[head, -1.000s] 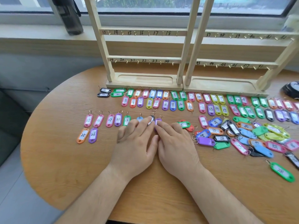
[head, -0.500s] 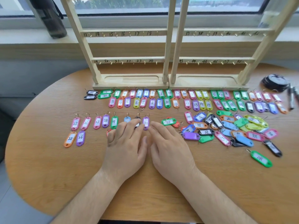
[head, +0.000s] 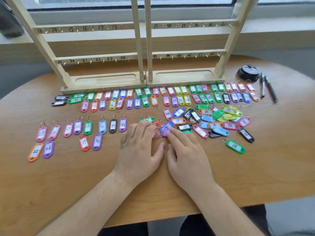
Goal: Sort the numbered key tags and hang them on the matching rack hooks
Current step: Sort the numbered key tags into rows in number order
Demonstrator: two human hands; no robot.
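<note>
Two wooden racks (head: 109, 80) with numbered hooks stand at the back of the table, all hooks bare. Coloured numbered key tags lie in two rows (head: 129, 103) in front of the racks, and a third row (head: 102, 126) from 25 to 32 lies at the left. A loose pile of tags (head: 214, 116) sits at the right. My left hand (head: 141, 147) lies flat with fingers straight, its tips touching tags at the pile's left edge. My right hand (head: 185, 150) lies flat beside it, its fingertips on a purple tag (head: 165, 132) under a blue tag (head: 167, 126).
The round wooden table (head: 68, 176) has its near edge just below my wrists. Two dark pens (head: 268, 87) and a black round object (head: 248, 73) lie at the back right. A dark bottle (head: 10, 23) stands on the windowsill at the far left.
Both hands have slid right, from the tags 31 and 32 in the third row to the left edge of the loose pile. Those tags now lie uncovered in line.
</note>
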